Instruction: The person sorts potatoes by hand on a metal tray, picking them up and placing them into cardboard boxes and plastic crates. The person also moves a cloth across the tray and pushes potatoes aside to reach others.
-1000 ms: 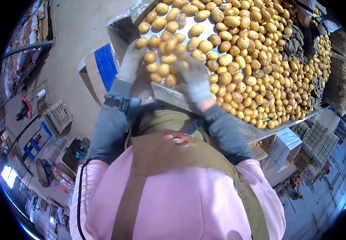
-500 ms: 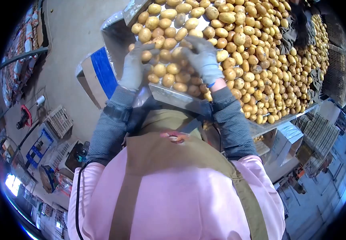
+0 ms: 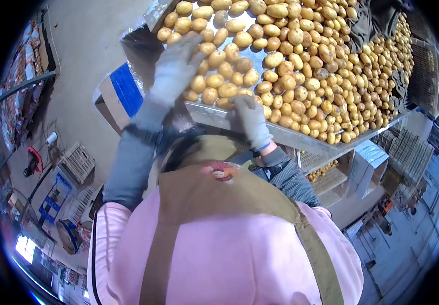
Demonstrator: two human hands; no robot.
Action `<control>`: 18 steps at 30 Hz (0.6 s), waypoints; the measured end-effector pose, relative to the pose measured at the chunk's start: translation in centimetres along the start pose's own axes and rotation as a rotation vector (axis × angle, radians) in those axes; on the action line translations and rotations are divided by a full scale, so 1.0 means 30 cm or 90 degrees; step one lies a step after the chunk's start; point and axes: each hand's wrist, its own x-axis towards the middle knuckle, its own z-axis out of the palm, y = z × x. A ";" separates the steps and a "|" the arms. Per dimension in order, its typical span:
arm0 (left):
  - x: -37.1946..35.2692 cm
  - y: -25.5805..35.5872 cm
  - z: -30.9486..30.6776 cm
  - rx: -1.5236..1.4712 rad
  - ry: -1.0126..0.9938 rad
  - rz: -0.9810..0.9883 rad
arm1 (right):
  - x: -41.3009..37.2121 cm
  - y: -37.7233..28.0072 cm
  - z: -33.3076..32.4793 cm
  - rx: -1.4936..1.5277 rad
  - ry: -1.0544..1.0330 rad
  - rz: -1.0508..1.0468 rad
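Observation:
Yellow-brown potatoes [image 3: 215, 80] lie spread over a metal-edged sorting table [image 3: 209, 113]. My left hand [image 3: 176, 66], in a pale grey glove, reaches over the table's left side. Its fingers are apart and stretched over the potatoes there, and no potato shows in its grasp. At the table's near edge is my right hand [image 3: 252, 119], gloved the same way, beside the nearest potatoes. Its fingers are bent and partly smeared by motion, so whether anything is inside them is hidden.
A denser heap of potatoes [image 3: 331, 66] covers the table's right side, with dark cloth [image 3: 364, 25] at its far end. A cardboard box with a blue panel [image 3: 126, 89] stands left of the table. Stacked crates [image 3: 407, 152] and a white-topped box [image 3: 369, 157] are at the right.
My right hand has drawn back from among the potatoes to the near edge. My left hand has moved slightly forward and over the left-side potatoes. The view has shifted a little.

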 end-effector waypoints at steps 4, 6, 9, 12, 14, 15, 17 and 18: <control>-0.019 -0.098 0.071 0.156 -0.093 0.156 | -0.088 -0.057 -0.155 0.306 0.086 0.210; -0.076 -0.158 0.041 0.148 -0.111 0.064 | -0.125 0.031 -0.252 -0.120 0.173 0.024; -0.056 -0.066 0.052 0.145 -0.071 0.099 | -0.153 0.143 -0.315 0.450 0.365 0.203; 0.058 0.067 0.119 0.305 -0.246 0.123 | -0.051 0.112 -0.294 0.105 0.385 0.064; 0.108 0.034 0.212 0.366 -0.290 0.157 | 0.061 0.093 -0.229 -0.115 0.354 -0.077; 0.121 0.020 0.247 0.398 -0.311 0.168 | 0.104 0.078 -0.189 -0.245 0.325 -0.155; 0.134 0.006 0.234 0.328 -0.328 0.139 | 0.176 0.016 -0.174 -0.349 0.137 -0.046; 0.138 -0.007 0.197 0.261 -0.315 0.133 | 0.184 -0.007 -0.178 -0.352 0.113 -0.060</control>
